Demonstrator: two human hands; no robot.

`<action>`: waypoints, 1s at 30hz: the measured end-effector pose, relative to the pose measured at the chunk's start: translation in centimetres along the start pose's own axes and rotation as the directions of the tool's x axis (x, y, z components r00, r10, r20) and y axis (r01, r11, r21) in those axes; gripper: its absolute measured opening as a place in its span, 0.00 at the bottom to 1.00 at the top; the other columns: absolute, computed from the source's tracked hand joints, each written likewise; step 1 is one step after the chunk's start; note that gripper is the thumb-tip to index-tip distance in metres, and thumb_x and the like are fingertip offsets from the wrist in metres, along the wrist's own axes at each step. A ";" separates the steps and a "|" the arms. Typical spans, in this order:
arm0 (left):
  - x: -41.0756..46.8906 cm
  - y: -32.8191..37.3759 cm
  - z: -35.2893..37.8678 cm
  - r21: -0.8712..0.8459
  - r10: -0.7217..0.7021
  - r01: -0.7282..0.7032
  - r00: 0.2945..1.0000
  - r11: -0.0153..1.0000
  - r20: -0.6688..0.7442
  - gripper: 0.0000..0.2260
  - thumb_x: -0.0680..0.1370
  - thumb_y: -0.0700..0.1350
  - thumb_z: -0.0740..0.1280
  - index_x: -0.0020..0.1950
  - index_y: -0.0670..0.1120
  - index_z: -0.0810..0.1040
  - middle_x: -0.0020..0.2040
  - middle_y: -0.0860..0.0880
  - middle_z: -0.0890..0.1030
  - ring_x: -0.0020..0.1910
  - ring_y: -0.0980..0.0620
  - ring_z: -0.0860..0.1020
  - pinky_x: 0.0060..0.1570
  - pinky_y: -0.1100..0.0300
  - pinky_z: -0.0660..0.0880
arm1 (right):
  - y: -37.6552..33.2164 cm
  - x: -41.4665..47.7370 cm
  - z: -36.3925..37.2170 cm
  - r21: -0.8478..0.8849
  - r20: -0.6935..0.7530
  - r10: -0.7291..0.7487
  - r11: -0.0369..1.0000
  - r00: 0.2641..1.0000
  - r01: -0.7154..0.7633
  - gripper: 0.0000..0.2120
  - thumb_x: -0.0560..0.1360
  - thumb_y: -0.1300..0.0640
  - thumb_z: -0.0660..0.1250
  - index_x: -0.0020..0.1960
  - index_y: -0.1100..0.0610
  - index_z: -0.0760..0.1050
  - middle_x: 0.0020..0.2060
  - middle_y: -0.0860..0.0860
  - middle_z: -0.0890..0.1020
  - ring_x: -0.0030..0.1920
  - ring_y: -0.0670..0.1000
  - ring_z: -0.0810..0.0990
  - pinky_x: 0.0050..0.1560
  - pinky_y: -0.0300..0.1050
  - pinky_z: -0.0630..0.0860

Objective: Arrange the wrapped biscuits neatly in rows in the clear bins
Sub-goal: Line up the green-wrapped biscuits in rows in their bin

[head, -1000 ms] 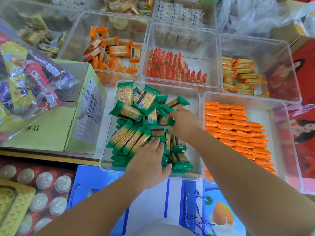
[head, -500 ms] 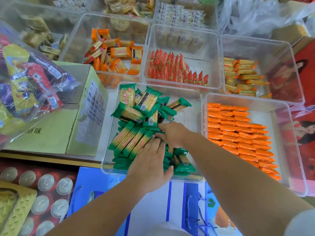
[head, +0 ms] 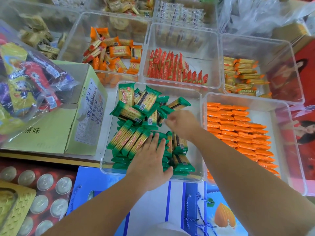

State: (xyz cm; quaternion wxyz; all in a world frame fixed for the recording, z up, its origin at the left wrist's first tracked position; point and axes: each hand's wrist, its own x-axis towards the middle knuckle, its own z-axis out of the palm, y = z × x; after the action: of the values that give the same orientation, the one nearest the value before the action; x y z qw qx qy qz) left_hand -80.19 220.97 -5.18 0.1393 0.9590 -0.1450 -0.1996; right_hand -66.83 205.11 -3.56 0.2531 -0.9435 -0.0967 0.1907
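1. This looks like a snack shop or its stock room.
2. Many clear bins (head: 184, 40) sit side by side from 10 to 3 o'clock, each with its own kind of wrapped biscuits (head: 238, 133).
3. At 9 o'clock is an open cardboard box (head: 51, 133) with a big bag of snack packs (head: 29, 79) on it.
4. At 8 o'clock stand rows of drink cans (head: 45, 182).

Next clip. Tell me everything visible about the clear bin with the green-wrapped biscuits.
The clear bin is a square, transparent plastic tub with rounded corners, upright among other bins. Green-wrapped biscuits lie inside: a loose pile at the far side, tidier rows nearer, the right part mostly bare. The left hand lies flat on the rows; the right hand, fingers curled, reaches in beside the pile.
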 end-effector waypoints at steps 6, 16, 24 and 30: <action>-0.1 0.0 -0.1 -0.014 0.008 -0.008 1.000 1.000 -0.013 0.43 0.76 0.69 0.53 0.82 0.49 0.40 0.83 0.49 0.38 0.81 0.48 0.37 0.77 0.50 0.43 | -1.3 2.7 -0.7 -0.057 -0.071 0.134 0.989 0.989 -0.138 0.26 0.74 0.43 0.72 0.66 0.56 0.74 0.58 0.53 0.78 0.56 0.55 0.78 0.54 0.48 0.77; -0.1 0.1 -0.1 -0.011 0.002 -0.002 1.000 1.000 -0.008 0.43 0.77 0.69 0.53 0.82 0.48 0.40 0.83 0.48 0.37 0.81 0.48 0.36 0.77 0.50 0.44 | -2.0 4.2 0.7 -0.120 0.033 0.144 0.983 0.989 -0.140 0.21 0.78 0.48 0.67 0.66 0.57 0.70 0.53 0.56 0.80 0.48 0.57 0.78 0.47 0.52 0.78; -0.1 0.0 0.0 -0.009 0.003 -0.003 1.000 1.000 -0.011 0.43 0.76 0.69 0.52 0.82 0.50 0.39 0.83 0.49 0.37 0.81 0.48 0.36 0.77 0.49 0.45 | -0.2 2.3 0.3 -0.145 0.219 -0.031 0.987 0.975 0.064 0.27 0.75 0.57 0.73 0.72 0.50 0.71 0.60 0.57 0.76 0.58 0.58 0.76 0.57 0.50 0.75; 0.0 0.0 0.0 -0.019 0.000 -0.001 1.000 1.000 -0.019 0.44 0.75 0.70 0.52 0.82 0.49 0.38 0.82 0.52 0.34 0.81 0.49 0.36 0.76 0.50 0.45 | -0.3 0.3 1.8 -0.097 0.234 -0.045 0.993 0.971 0.069 0.30 0.75 0.61 0.68 0.76 0.53 0.65 0.68 0.55 0.76 0.65 0.58 0.75 0.61 0.50 0.74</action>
State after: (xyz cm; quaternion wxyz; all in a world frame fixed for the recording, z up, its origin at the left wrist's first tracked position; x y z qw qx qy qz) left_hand -80.17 220.97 -5.18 0.1498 0.9595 -0.1419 -0.1918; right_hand -67.29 206.29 -4.92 0.1956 -0.9236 -0.1625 0.2867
